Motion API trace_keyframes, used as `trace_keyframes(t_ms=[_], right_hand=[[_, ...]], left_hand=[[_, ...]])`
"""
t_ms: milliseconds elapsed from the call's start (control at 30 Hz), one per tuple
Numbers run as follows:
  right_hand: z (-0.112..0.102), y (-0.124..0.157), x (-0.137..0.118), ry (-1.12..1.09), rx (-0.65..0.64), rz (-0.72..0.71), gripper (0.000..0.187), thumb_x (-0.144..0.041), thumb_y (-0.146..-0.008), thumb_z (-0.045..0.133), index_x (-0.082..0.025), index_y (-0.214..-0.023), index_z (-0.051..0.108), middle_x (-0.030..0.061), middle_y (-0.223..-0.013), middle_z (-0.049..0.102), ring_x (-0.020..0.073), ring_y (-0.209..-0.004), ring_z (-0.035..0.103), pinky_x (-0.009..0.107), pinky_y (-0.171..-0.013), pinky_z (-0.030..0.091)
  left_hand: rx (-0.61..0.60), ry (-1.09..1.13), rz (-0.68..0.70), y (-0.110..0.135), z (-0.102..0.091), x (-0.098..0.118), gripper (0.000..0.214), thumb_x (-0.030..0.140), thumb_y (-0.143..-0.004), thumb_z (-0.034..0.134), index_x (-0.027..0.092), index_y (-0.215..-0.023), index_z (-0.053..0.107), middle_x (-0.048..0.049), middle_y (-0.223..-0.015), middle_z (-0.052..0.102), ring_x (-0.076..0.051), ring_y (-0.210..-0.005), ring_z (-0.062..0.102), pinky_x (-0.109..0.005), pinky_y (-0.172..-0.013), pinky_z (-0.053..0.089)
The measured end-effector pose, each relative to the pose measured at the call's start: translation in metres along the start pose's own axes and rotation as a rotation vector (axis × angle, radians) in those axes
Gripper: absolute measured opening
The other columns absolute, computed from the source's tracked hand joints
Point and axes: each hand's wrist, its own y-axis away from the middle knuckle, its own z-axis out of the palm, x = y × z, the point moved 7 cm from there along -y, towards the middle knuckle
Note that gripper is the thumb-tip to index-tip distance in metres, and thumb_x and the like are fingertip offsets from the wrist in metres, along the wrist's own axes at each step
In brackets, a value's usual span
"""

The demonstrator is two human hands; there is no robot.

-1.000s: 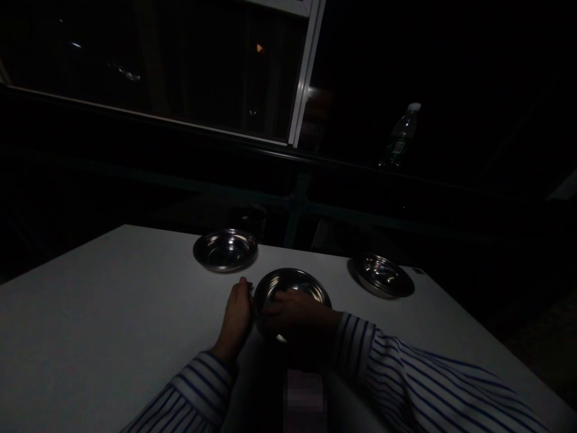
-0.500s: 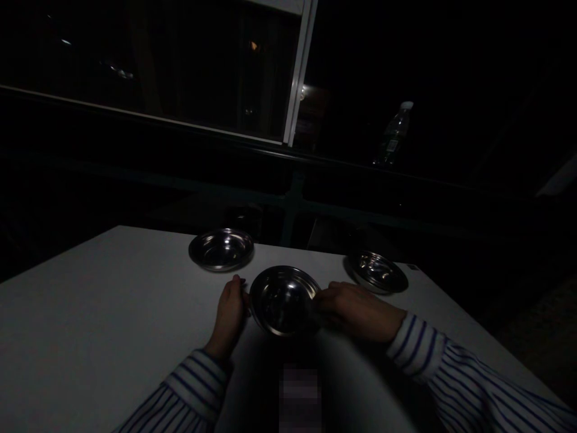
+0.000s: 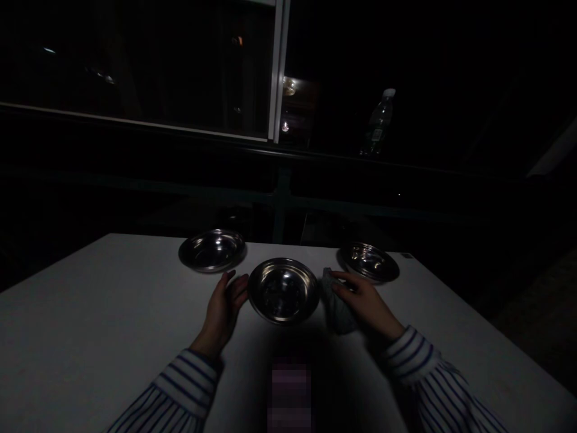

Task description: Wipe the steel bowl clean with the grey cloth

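A shiny metal bowl (image 3: 283, 291) sits on the white table (image 3: 112, 325) between my hands. My left hand (image 3: 222, 310) is at its left side, fingers spread and reaching toward the rim; whether they touch it is hard to tell in the dim light. On the right, my right hand (image 3: 363, 300) grips a greyish cloth (image 3: 337, 307), which hangs down beside the bowl's right rim. The fingers of that hand are bent over the cloth's upper part.
Two more metal bowls stand near the table's far edge, a left bowl (image 3: 211, 249) and a right bowl (image 3: 368, 261). Beyond the table, a clear plastic bottle (image 3: 379, 123) with a white cap stands on a dark ledge. A window frame (image 3: 278, 72) rises behind.
My right hand has moved off the bowl's rim, and the cloth now shows plainly in it. My left hand's fingers have opened beside the bowl, which sits more level. The view has shifted slightly.
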Motion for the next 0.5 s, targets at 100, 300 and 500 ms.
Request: trace_keyframes(t_ms=[100, 300, 500], right_hand=[[-0.009, 0.001, 0.004, -0.044, 0.064, 0.009, 0.039, -0.034, -0.075, 0.055, -0.013, -0.106, 0.061, 0.0111, -0.111, 0.062, 0.024, -0.103, 0.057, 0.039, -0.091, 0.042], [-0.014, 0.001, 0.015, -0.17, 0.146, 0.04, 0.041, -0.038, -0.071, 0.057, -0.012, -0.102, 0.063, 0.0115, -0.103, 0.066, 0.0236, -0.091, 0.061, 0.036, -0.081, 0.047], [-0.009, 0.0, 0.017, -0.233, 0.136, 0.044, 0.04, -0.035, -0.071, 0.057, -0.012, -0.104, 0.062, 0.0107, -0.101, 0.066, 0.0222, -0.087, 0.062, 0.034, -0.076, 0.048]], left_hand=[[0.057, -0.091, 0.009, 0.004, -0.002, -0.002, 0.026, 0.036, -0.082, 0.047, 0.017, -0.099, 0.052, -0.0096, -0.094, 0.061, -0.016, -0.08, 0.063, -0.027, -0.066, 0.052], [0.03, -0.255, -0.054, 0.024, 0.005, -0.009, 0.041, 0.042, -0.082, 0.046, 0.015, -0.113, 0.047, -0.0131, -0.103, 0.061, -0.018, -0.077, 0.063, -0.032, -0.061, 0.053], [0.028, -0.258, -0.041, 0.015, 0.011, -0.015, 0.049, 0.044, -0.081, 0.047, 0.013, -0.119, 0.045, -0.0159, -0.111, 0.06, -0.019, -0.082, 0.063, -0.03, -0.066, 0.051]])
